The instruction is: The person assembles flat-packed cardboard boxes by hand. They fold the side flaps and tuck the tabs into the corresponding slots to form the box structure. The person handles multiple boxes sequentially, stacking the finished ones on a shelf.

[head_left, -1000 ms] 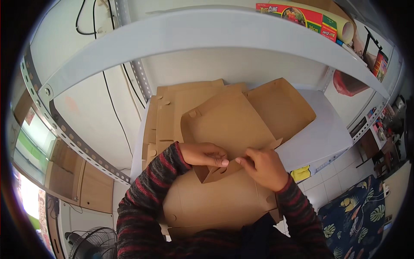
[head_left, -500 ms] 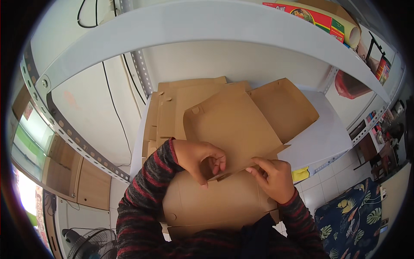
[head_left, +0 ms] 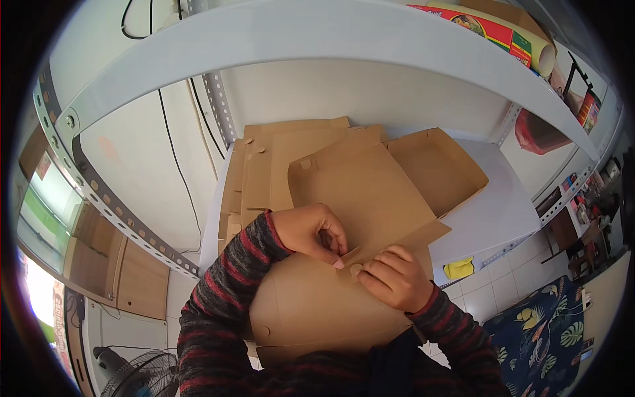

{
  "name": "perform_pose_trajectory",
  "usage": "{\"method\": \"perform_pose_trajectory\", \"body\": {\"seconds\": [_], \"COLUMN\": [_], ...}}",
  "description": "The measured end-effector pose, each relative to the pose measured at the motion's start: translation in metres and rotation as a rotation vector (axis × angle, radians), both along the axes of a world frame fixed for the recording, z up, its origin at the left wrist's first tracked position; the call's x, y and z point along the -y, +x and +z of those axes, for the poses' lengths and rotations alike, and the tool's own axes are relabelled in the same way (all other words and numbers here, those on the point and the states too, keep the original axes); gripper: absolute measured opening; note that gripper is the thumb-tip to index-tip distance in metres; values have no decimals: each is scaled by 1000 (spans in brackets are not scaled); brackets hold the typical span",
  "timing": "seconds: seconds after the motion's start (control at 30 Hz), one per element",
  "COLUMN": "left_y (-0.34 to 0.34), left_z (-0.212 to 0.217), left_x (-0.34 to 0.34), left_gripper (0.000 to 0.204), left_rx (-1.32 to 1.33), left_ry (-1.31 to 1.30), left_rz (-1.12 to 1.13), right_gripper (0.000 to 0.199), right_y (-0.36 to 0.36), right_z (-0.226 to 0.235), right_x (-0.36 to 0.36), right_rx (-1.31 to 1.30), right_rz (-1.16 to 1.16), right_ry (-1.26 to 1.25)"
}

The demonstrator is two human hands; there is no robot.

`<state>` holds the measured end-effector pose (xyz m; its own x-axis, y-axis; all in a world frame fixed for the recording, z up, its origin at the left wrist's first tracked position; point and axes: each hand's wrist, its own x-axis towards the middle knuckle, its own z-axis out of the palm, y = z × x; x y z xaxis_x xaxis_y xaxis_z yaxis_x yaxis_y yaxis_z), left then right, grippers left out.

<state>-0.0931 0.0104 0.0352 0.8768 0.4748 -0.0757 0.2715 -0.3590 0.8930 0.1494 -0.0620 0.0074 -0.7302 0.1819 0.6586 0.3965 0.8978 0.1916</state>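
Left hand [head_left: 305,230], fingers clamped on cardboard box [head_left: 364,188] at near edge of shelf [head_left: 506,192]; right hand [head_left: 399,280], fingers curled, grip unclear.

Both hands [head_left: 312,231] [head_left: 398,278] are at the near edge of a cardboard box [head_left: 364,188].

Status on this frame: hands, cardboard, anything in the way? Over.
Left hand and right hand at near edge of cardboard box; exact grips unclear. Flap juts out at near right corner. Open tray beyond, clear of hands.
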Motion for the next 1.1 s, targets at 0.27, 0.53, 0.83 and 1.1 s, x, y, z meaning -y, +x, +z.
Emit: {"method": "perform_pose_trajectory", "body": {"seconds": [0.27, 0.53, 0.83, 1.1], "left_y": [-1, -2, -1, 1], "left_z": [-2, -7, -8, -7], "left_x": [1, 0, 0, 2], "left_gripper": [34, 43, 42, 35], "left_rx": [8, 33, 48, 67], "left_ry": [-148, -220, -229, -241], "left_rz": [-2, -60, -83, -91], "right_gripper": [7, 11, 10, 5], "right_y": [-3, -2, -4, -3], "right_z": [-8, -12, -15, -17], "right_x": [-6, -5, -8, -7], "right_rx": [-16, -39, -71, -91], "right_rz": [19, 14, 12, 8], "right_ry": [163, 189, 203, 183]}}
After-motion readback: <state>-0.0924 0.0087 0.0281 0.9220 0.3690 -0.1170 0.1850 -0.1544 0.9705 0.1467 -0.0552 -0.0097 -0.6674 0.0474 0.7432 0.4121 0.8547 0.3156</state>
